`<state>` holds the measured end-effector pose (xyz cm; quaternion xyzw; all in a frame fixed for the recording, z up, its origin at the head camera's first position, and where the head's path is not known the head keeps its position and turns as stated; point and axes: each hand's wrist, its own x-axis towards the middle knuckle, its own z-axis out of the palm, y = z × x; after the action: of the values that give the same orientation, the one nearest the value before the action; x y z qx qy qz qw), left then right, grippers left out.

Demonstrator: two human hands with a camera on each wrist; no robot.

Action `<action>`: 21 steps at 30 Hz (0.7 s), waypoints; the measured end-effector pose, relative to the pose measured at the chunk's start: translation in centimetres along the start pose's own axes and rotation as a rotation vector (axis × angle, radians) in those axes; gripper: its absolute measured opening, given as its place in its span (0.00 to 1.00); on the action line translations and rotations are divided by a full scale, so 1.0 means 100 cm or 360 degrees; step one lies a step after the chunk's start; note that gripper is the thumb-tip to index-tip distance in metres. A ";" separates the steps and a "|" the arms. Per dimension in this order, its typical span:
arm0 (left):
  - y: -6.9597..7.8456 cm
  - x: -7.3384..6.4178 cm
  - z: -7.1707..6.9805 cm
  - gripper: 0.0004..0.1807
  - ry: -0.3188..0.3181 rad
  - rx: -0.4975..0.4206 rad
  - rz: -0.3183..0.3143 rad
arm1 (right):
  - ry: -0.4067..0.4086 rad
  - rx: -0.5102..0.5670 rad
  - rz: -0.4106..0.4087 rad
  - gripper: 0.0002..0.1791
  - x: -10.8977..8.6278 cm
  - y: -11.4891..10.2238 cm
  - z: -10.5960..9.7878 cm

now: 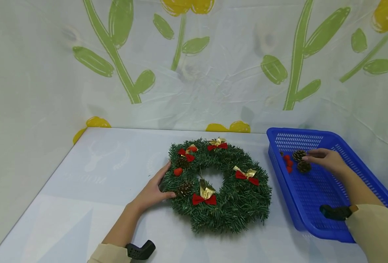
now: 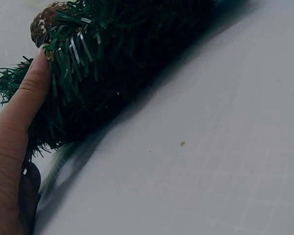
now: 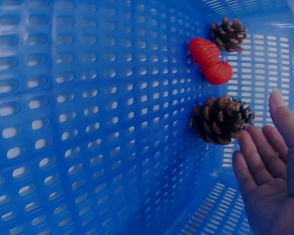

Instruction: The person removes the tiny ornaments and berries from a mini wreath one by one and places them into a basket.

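Observation:
A green wreath [image 1: 243, 204] lies on the white table, dressed with red and gold bows [image 1: 204, 197], pine cones [image 1: 184, 189] and a red berry [image 1: 178, 171]. My left hand [image 1: 152, 191] holds its left edge, thumb on the wreath's side in the left wrist view and fingers largely hidden there. Inside the blue basket [image 1: 322, 223], my right hand [image 1: 328, 160] reaches toward a pine cone [image 1: 299, 155]. The right wrist view shows its thumb spread from the fingers, fingertips right by the near pine cone [image 3: 220, 121].
Another pine cone [image 1: 304, 167] and several red berries [image 1: 288, 162] lie in the basket, which stands right of the wreath. One more pine cone [image 3: 229, 35] sits past the berries. A white sheet with printed flowers [image 1: 213, 91] walls the table's back and sides.

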<state>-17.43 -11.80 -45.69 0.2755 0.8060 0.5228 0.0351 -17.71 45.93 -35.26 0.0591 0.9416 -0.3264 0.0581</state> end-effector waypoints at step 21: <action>0.000 0.001 0.000 0.55 -0.0011 -0.0019 0.0004 | 0.0170 0.0246 -0.0134 0.33 -0.004 -0.028 -0.011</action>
<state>-17.50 -11.77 -45.71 0.2782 0.8023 0.5266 0.0390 -17.78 44.44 -32.63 0.0411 0.9170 -0.3966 -0.0108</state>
